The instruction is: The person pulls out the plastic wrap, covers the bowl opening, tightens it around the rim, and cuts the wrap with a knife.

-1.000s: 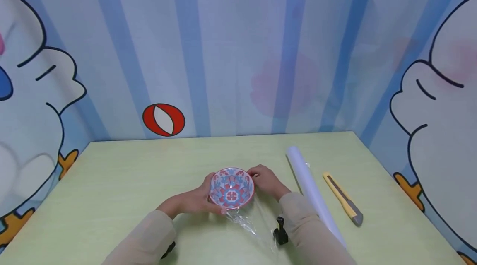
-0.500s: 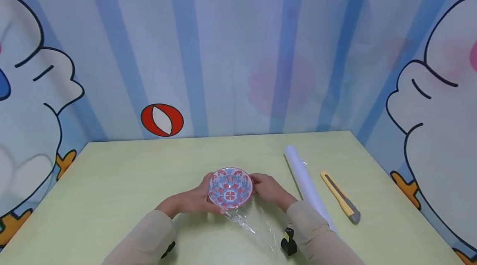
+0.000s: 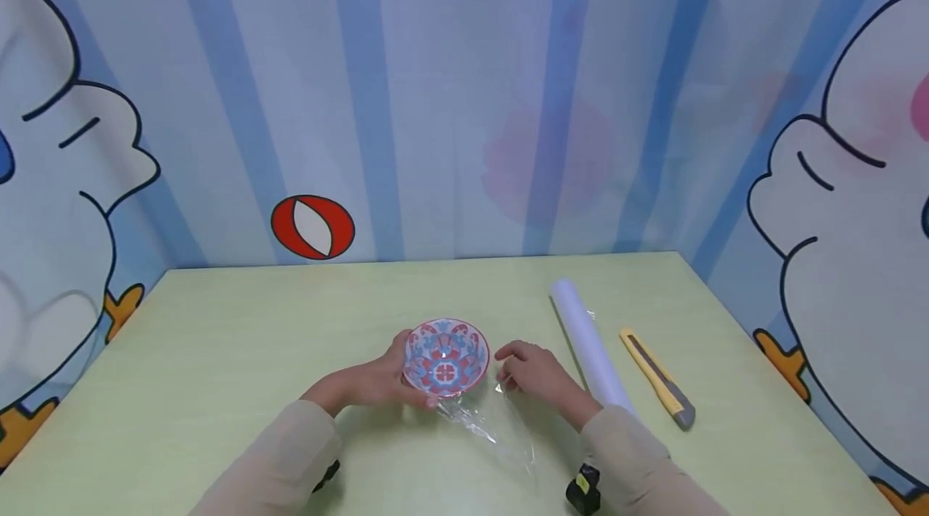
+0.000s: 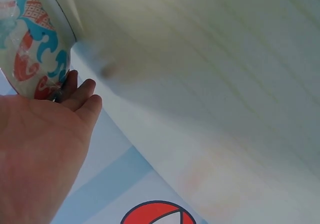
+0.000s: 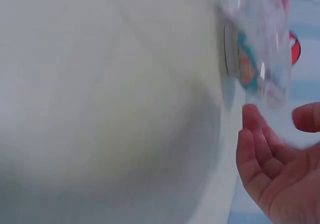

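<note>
A small bowl (image 3: pixel 446 359) with a red, blue and white pattern is tilted toward the head camera. My left hand (image 3: pixel 381 379) grips it from the left, its thumb near the lower rim. Clear plastic film (image 3: pixel 489 431) trails from the bowl's lower edge toward the right. In the left wrist view the bowl's patterned outside (image 4: pixel 37 48) rests against the fingers. My right hand (image 3: pixel 540 375) is just right of the bowl, apart from the rim. The right wrist view shows its thumb and loosely bent fingers separated, with crinkled film (image 5: pixel 262 28) beyond the fingertips.
A long pale lilac roll (image 3: pixel 591 347) lies on the light green table (image 3: pixel 254 322), partly behind the right forearm. Right of it is a yellow and grey box cutter (image 3: pixel 659 379). A printed curtain (image 3: pixel 457 97) hangs behind the table.
My right hand has let go at the bowl's right rim and moved a little right and down. The left hand keeps its hold on the bowl.
</note>
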The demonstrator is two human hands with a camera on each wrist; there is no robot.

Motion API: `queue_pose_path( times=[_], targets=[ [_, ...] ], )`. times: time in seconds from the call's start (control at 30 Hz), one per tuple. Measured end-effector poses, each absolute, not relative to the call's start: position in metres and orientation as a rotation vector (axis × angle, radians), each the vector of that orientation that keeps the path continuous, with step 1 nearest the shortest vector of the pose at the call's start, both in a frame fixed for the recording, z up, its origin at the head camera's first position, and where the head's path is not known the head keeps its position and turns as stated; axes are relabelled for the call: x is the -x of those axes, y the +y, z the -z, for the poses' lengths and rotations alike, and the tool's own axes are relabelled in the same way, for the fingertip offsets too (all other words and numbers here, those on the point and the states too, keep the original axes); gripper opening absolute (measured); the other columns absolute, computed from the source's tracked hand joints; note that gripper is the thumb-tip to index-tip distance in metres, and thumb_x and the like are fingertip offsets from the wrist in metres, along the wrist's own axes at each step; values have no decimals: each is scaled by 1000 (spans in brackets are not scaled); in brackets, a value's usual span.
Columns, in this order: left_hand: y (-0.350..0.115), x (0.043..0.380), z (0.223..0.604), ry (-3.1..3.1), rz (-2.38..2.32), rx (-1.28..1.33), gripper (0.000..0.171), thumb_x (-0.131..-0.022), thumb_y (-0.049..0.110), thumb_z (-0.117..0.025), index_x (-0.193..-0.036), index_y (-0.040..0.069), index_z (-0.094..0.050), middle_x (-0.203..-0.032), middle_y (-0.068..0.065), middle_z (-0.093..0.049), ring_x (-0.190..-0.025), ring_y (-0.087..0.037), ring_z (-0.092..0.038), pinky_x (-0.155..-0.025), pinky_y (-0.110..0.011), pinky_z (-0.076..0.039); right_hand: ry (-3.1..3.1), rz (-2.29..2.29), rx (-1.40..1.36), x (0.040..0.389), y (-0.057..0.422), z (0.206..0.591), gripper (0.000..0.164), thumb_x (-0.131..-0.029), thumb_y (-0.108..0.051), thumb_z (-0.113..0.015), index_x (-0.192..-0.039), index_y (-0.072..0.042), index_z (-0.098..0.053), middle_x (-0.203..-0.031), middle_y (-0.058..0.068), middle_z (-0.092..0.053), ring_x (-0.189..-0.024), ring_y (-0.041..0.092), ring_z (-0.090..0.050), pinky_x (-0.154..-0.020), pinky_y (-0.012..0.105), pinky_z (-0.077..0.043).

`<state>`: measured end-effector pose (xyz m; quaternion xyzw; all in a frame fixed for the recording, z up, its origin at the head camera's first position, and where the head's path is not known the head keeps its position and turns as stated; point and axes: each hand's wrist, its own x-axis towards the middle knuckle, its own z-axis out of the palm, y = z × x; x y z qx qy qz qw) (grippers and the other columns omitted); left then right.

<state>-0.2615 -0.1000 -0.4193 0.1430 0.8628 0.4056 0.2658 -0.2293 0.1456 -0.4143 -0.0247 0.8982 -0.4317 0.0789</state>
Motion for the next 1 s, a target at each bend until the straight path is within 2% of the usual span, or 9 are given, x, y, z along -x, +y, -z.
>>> queue_pose_path(
  times=[0.13, 0.2, 0.27, 0.37, 0.53, 0.63, 0.77, 0.9, 1.0],
  targets=[
    [-100, 260, 417, 2325, -1111, -385, 118, -66, 46, -78, -146, 14, 3, -150, -9, -15, -135, -30, -21, -107, -56, -29, 2754, 1234, 112, 204, 138, 408, 53, -92, -31, -50, -129, 3, -33, -97, 8, -66, -73, 13, -61, -66, 30, -47],
    [-100, 260, 417, 2327, -1122, -385, 118, -66, 46, -78, -146, 15, 3, -149, -9, -15, -135, -30, -22, -106, -56, -29, 2812, 1102, 194, 192, 133, 407, 64, -90, -41, -54, -129, 3, -30, -104, 8, -64, -72, 13, -60, -63, 30, -46],
    [-101, 259, 417, 2335, -1133, -391, 118, -66, 46, -78, -146, 15, 2, -149, -8, -16, -134, -29, -22, -105, -56, -30, 2871, 967, 273, 184, 127, 408, 67, -87, -46, -56, -126, 3, -33, -104, 6, -63, -68, 11, -57, -58, 29, -44],
    [-100, 258, 418, 2335, -1157, -404, 117, -66, 45, -79, -146, 16, 2, -148, -8, -17, -134, -28, -23, -105, -57, -30, 2965, 790, 369, 179, 119, 412, 58, -85, -43, -60, -118, 1, -41, -88, 4, -63, -58, 9, -50, -48, 26, -39],
    [-98, 257, 422, 2313, -1201, -427, 114, -67, 43, -79, -145, 14, -1, -147, -8, -19, -133, -27, -24, -107, -56, -27, 3135, 583, 410, 179, 110, 420, 31, -87, -31, -60, -99, -5, -45, -63, 1, -52, -49, 11, -40, -40, 26, -30],
    [-98, 256, 424, 2311, -1206, -431, 113, -67, 42, -79, -144, 13, -1, -146, -9, -19, -132, -27, -24, -107, -55, -28, 3135, 667, 384, 182, 110, 422, 19, -89, -24, -58, -91, -9, -47, -59, -2, -47, -48, 10, -37, -40, 25, -27],
    [-99, 256, 424, 2315, -1205, -426, 112, -68, 41, -79, -144, 13, -2, -145, -9, -20, -132, -27, -25, -107, -55, -28, 2925, 1046, 334, 192, 117, 419, 9, -88, -17, -58, -84, -10, -54, -62, -3, -56, -50, 8, -41, -44, 22, -32],
    [-99, 257, 422, 2320, -1191, -412, 112, -67, 43, -78, -144, 14, -1, -146, -9, -19, -132, -27, -24, -107, -56, -27, 2642, 1364, 239, 205, 126, 414, 10, -86, -10, -57, -77, -5, -59, -63, -3, -57, -53, 9, -42, -49, 22, -34],
    [-98, 258, 421, 2330, -1170, -403, 115, -67, 45, -78, -145, 14, 0, -147, -9, -18, -133, -28, -23, -107, -56, -27, 2517, 1449, 142, 211, 129, 414, 11, -85, -10, -56, -83, -1, -62, -67, -2, -50, -60, 11, -40, -51, 22, -33]
  ],
)
